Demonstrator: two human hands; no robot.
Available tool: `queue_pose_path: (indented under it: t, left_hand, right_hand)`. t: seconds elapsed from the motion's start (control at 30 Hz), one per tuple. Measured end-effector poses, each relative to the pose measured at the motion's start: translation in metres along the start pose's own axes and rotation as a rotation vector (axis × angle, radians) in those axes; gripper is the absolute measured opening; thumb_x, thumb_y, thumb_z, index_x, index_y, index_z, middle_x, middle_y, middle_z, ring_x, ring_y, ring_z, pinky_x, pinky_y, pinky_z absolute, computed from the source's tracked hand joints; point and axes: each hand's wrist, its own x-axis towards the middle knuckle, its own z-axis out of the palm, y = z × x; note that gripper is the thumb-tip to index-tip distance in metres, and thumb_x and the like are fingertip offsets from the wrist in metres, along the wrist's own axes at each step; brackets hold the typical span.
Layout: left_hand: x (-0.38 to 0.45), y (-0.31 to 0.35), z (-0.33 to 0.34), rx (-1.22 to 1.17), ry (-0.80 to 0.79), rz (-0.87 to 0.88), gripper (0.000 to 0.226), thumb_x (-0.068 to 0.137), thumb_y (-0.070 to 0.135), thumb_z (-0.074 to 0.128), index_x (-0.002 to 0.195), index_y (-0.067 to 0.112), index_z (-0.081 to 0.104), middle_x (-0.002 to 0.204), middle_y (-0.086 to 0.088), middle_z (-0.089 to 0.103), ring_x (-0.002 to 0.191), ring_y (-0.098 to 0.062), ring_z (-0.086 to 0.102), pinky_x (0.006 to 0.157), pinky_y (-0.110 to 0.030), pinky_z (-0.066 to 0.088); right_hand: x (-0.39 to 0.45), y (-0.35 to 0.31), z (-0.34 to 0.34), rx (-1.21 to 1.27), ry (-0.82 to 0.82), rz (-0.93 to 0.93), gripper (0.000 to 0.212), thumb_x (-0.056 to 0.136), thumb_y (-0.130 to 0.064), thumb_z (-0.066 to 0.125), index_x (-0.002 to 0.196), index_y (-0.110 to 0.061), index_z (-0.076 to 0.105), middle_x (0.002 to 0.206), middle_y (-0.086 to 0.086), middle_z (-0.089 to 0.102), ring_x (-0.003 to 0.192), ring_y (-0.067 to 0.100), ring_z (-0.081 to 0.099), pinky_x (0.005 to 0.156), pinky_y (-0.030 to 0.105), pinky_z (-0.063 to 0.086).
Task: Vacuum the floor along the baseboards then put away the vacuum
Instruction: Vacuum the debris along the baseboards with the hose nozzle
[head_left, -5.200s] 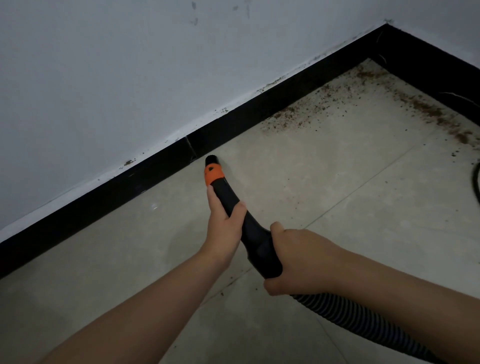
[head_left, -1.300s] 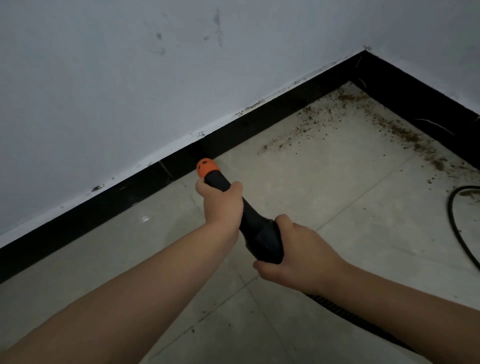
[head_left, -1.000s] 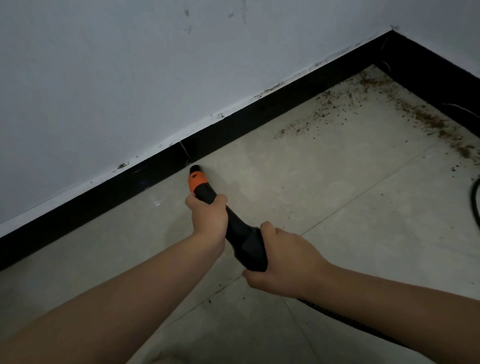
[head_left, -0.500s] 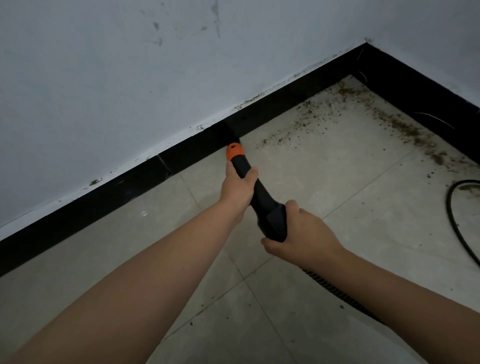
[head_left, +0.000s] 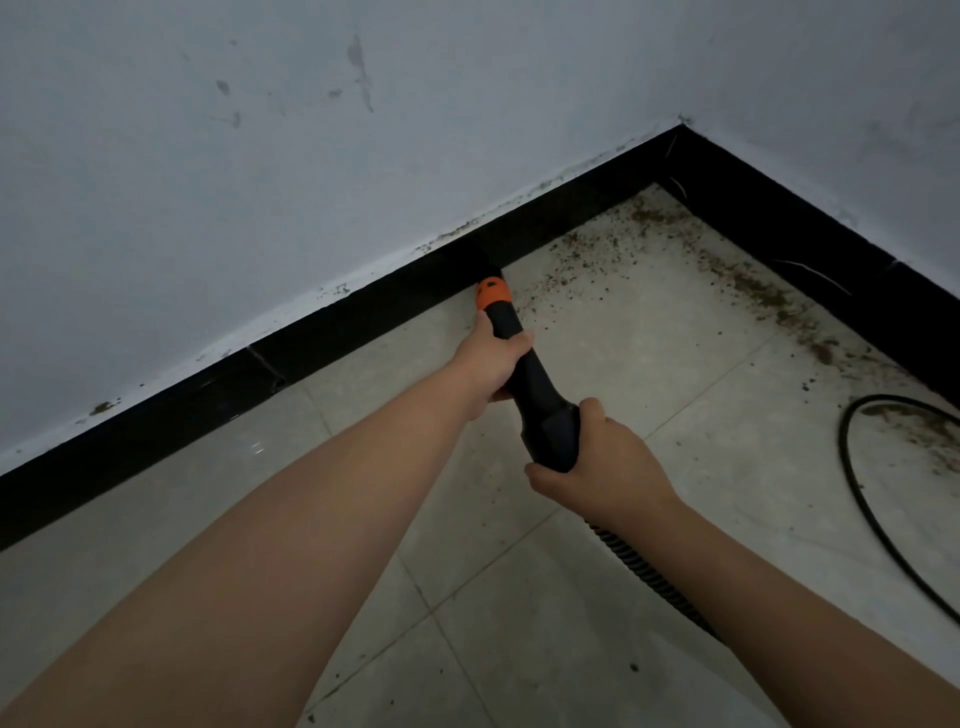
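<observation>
A: Currently, what is the largest hazard ahead of the hands?

B: Debris (head_left: 748, 280). It lies thick on the floor (head_left: 675, 374) beyond and to the right of the hands, along both runs of baseboard (head_left: 363, 317) into the corner. In my judgement, a fast pass would scatter crumbs instead of lifting them, and the corner itself may be missed if the nozzle cannot seat squarely there.

A: Next largest?

B: A cable (head_left: 872, 514) loops on the floor well to the right of the right hand (head_left: 597, 462). Sweeping that way could snag it or draw it against the nozzle.

A: And the hose (head_left: 639, 566)?

B: It trails back beneath the right forearm. A hard pull forward could kink it or drag the machine, which is out of view.

A: State of the grip?

B: The left hand (head_left: 491, 364) is wrapped around the vacuum wand (head_left: 524, 369) near its orange collar (head_left: 492, 293). The right hand is curled round the thicker rear end, where the hose joins. Both grips look firm.

A: Where is the tip?

B: Just ahead of the left hand, at the foot of the baseboard. Its black end merges with the black board, so contact cannot be confirmed. Pressing hard there could scuff the board.
</observation>
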Motion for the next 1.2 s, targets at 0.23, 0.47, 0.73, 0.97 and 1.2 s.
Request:
queue_pose_path:
  t: [0.23, 0.47, 0.73, 0.97, 1.2]
  left_hand:
    - [-0.053, -0.014, 0.013, -0.106, 0.254, 0.172, 0.064, 0.097, 0.02, 0.041, 0.149, 0.027, 0.005, 0.111, -0.001, 0.043, 0.088, -0.017, 0.048, 0.079, -0.029, 0.04]
    - [-0.081, -0.04, -0.02, -0.142, 0.406, 0.075, 0.063, 0.098, 0.022, 0.039, 0.149, 0.024, 0.001, 0.108, 0.001, 0.041, 0.084, -0.015, 0.045, 0.08, -0.028, 0.039]
    - [-0.067, -0.04, -0.023, -0.045, 0.268, 0.099, 0.064, 0.099, 0.022, 0.039, 0.15, 0.022, 0.001, 0.123, -0.007, 0.047, 0.093, -0.016, 0.047, 0.081, -0.026, 0.04]
    - [-0.053, -0.018, -0.004, -0.05, 0.138, 0.073, 0.07, 0.098, 0.029, 0.041, 0.149, 0.026, -0.008, 0.141, -0.01, 0.04, 0.118, -0.03, 0.049, 0.1, -0.038, 0.043]
    - [-0.066, -0.028, 0.007, -0.047, 0.125, 0.117, 0.066, 0.099, 0.03, 0.039, 0.15, 0.023, -0.003, 0.143, -0.009, 0.037, 0.12, -0.028, 0.047, 0.103, -0.04, 0.041]
  right_hand:
    - [-0.024, 0.0, -0.013, 0.0, -0.07, -0.127, 0.045, 0.076, -0.042, 0.067, 0.095, -0.019, 0.032, 0.09, -0.003, 0.05, 0.076, 0.015, 0.053, 0.057, 0.026, 0.042]
    - [-0.037, -0.023, 0.013, 0.0, -0.197, -0.233, 0.046, 0.077, -0.042, 0.067, 0.094, -0.02, 0.031, 0.079, -0.01, 0.042, 0.073, 0.012, 0.048, 0.05, 0.018, 0.035]
    - [-0.033, -0.019, 0.024, 0.037, -0.158, -0.13, 0.046, 0.077, -0.041, 0.068, 0.099, -0.017, 0.035, 0.098, 0.002, 0.056, 0.082, 0.018, 0.058, 0.064, 0.029, 0.05]
    - [-0.024, -0.007, 0.007, 0.063, -0.059, -0.036, 0.045, 0.078, -0.038, 0.069, 0.1, -0.018, 0.035, 0.092, -0.001, 0.052, 0.076, 0.014, 0.054, 0.056, 0.022, 0.042]
    - [-0.05, -0.004, -0.008, -0.085, -0.069, -0.074, 0.044, 0.078, -0.046, 0.063, 0.096, -0.022, 0.031, 0.083, -0.008, 0.046, 0.072, 0.012, 0.053, 0.053, 0.021, 0.041]
